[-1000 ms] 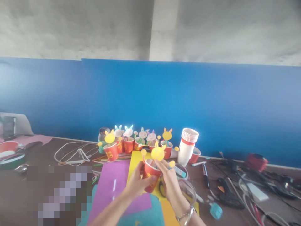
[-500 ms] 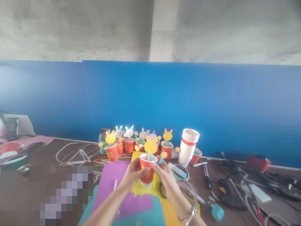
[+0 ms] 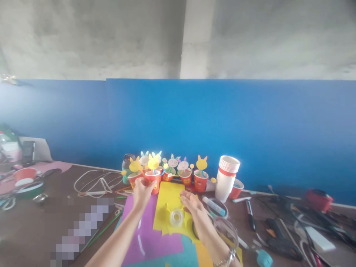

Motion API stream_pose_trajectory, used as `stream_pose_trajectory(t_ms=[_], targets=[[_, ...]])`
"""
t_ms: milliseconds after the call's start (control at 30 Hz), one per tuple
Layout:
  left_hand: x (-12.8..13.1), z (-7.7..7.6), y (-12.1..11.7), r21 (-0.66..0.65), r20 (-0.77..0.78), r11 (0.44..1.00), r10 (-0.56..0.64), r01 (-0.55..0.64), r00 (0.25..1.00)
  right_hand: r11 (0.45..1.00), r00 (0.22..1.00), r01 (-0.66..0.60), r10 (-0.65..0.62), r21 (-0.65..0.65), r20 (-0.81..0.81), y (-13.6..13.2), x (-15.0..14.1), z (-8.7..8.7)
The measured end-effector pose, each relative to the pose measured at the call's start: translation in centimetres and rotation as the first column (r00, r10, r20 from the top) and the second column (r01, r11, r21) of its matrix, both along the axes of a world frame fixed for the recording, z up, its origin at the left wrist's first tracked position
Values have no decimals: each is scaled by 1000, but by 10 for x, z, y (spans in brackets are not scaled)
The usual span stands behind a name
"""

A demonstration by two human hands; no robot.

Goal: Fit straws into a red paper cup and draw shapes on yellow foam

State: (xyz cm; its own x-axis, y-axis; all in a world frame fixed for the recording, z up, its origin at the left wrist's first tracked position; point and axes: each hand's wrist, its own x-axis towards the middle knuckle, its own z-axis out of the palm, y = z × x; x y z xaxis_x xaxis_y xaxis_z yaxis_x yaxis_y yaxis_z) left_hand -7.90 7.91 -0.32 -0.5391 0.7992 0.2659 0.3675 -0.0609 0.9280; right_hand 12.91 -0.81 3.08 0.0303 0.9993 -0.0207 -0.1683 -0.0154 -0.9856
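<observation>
My left hand [image 3: 141, 191] grips a red paper cup [image 3: 153, 181] topped with a yellow paper bunny head [image 3: 153, 162], held down at the left end of a row of similar decorated red cups [image 3: 185, 176] along the blue wall. My right hand [image 3: 191, 205] hovers open over the yellow paper sheet [image 3: 168, 200], fingers spread and holding nothing. A clear tape roll [image 3: 176, 217] lies on the yellow sheet just left of that hand. A purple sheet [image 3: 144, 230] lies under my left forearm.
A stack of white cups [image 3: 226, 178] stands right of the row. A glue stick [image 3: 213, 205] lies on a clear round dish [image 3: 222, 222]. White cable [image 3: 91, 181] coils at the left. Markers, tools and wires [image 3: 280, 230] clutter the right side.
The cup held in both hands has moved forward and left to the row of cups. My right hand let go and drew back over the yellow sheet. The tape roll now shows.
</observation>
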Motion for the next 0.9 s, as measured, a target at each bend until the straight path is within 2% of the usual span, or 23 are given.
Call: stream_pose_trajectory(t_ms=[200, 367, 667, 900], targets=[[5, -7, -4, -5, -218, 1000, 21, -22, 976, 999, 999, -40, 40, 13, 28, -2, 0, 1], [10, -6, -14, -28, -353, 1000, -4, -6, 936, 998, 997, -56, 54, 25, 54, -2, 0, 0], [8, -5, -17, -62, -447, 998, -16, -13, 894, 997, 994, -82, 80, 18, 70, -3, 0, 3], [4, -10, -17, -2, -499, 999, 27, -33, 866, 996, 994, -84, 83, 21, 68, -3, 0, 3]])
